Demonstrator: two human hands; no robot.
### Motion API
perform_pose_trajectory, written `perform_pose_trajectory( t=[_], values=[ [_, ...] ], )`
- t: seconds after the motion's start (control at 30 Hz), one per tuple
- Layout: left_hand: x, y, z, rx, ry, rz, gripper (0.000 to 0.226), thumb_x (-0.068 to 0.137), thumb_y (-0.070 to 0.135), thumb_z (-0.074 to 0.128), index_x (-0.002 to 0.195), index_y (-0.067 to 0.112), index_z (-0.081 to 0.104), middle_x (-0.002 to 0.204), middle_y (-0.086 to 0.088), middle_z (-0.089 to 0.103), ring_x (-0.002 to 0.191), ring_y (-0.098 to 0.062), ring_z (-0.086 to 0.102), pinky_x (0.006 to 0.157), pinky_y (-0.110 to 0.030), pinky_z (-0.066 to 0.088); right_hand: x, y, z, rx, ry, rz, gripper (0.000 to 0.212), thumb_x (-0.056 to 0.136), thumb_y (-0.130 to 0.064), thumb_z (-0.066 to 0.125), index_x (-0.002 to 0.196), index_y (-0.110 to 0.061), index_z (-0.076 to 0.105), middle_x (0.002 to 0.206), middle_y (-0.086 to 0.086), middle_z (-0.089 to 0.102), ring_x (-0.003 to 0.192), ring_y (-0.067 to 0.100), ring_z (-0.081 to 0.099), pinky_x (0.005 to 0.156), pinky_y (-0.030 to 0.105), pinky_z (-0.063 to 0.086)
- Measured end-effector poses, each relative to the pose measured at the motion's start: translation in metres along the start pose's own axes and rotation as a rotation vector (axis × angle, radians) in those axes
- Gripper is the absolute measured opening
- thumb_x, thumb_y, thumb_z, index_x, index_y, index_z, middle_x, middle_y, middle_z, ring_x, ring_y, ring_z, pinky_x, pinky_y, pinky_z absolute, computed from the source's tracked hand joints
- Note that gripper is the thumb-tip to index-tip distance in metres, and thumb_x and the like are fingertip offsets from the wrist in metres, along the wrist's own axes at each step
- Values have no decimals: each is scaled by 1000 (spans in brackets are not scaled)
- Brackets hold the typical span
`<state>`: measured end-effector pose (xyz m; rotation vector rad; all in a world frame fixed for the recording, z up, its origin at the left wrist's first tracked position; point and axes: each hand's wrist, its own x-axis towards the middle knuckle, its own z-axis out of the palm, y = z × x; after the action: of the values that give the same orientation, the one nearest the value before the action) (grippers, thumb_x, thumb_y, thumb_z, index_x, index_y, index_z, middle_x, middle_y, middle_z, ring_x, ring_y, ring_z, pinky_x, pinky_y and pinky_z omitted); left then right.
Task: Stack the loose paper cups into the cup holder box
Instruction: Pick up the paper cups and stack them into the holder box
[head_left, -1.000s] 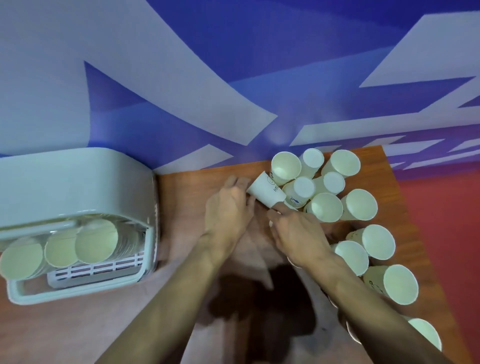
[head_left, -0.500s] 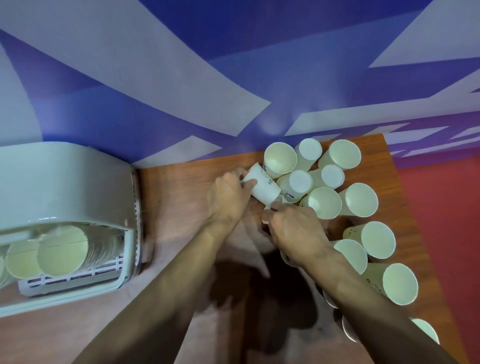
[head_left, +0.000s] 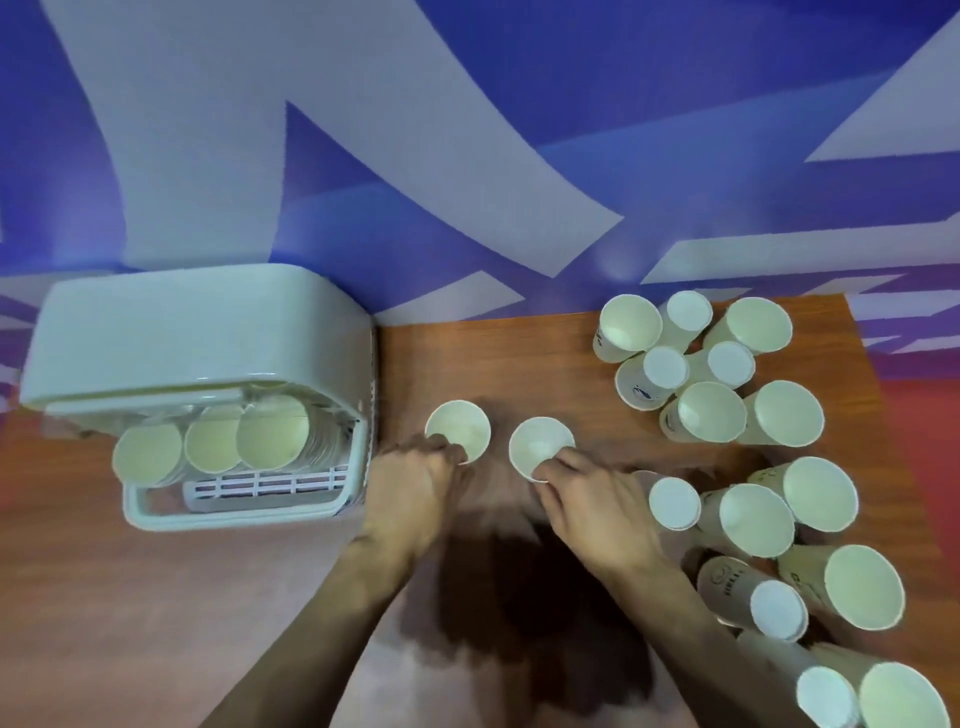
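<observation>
Hands hold one cup apiece: left hand (head_left: 415, 483) curls round a white paper cup (head_left: 459, 429), right hand (head_left: 597, 506) pinches the rim of a second white paper cup (head_left: 540, 445). Pale plastic cup holder box (head_left: 197, 332), part filled, sits just left of the left grip; loose paper cups (head_left: 706, 410) cluster right of the right grip.

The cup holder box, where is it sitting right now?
In the head view, the cup holder box sits at the left of the wooden table, against the blue wall, just left of the left hand, which pinches a paper cup.
</observation>
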<state>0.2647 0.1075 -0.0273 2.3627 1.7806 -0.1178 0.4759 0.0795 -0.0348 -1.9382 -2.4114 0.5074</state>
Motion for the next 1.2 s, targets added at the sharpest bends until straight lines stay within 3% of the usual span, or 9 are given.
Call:
perform_pose_trajectory(
  t=[0.13,0.27,0.37,0.6,0.73,0.93,1.2],
  values=[
    [-27,-11,-31,-118,179,-43,19,76,39,64,73,23,73,70,4,68,63,-22,65,50,-29,48,-12,-27,-25,41,84,12,9,84,-31,75,91,-32,69,90,-10,64,69,19,68,47,28,36],
    [-76,-35,-62,-184,298,-103,8,80,34,71,79,27,71,72,7,66,66,-21,63,52,-31,48,-24,-80,-49,126,185,-57,15,81,-30,81,88,-33,68,85,-13,63,75,12,66,49,25,38],
    [-120,-70,-76,-205,333,-152,7,84,33,70,80,27,70,73,7,65,67,-21,61,52,-34,46,-29,-135,-56,152,220,-123,13,81,-31,80,87,-34,69,87,-14,64,78,9,65,54,21,31],
    [-188,-168,-92,-154,332,-255,9,84,32,74,77,30,68,71,10,62,57,-17,56,47,-30,34,-18,-250,-55,180,215,-255,11,84,-31,77,89,-35,68,90,-17,64,86,3,64,54,17,29],
    [-196,-211,-100,-188,367,-294,7,81,32,72,75,29,69,70,9,63,56,-16,59,45,-28,32,0,-293,-48,164,252,-234,15,79,-28,81,86,-34,70,86,-15,65,82,4,65,52,22,42],
    [-193,-263,-113,-227,378,-268,20,70,25,90,76,28,71,71,8,64,60,-20,63,42,-28,40,26,-332,-39,145,273,-238,7,84,-28,74,89,-32,70,88,-13,64,82,9,65,48,28,49],
    [-171,-304,-90,-251,432,-137,7,75,24,77,72,26,71,74,8,65,69,-21,65,47,-31,45,46,-343,-16,151,327,-235,15,77,-13,81,83,-26,75,84,-13,64,77,13,63,48,28,47]
  ],
)
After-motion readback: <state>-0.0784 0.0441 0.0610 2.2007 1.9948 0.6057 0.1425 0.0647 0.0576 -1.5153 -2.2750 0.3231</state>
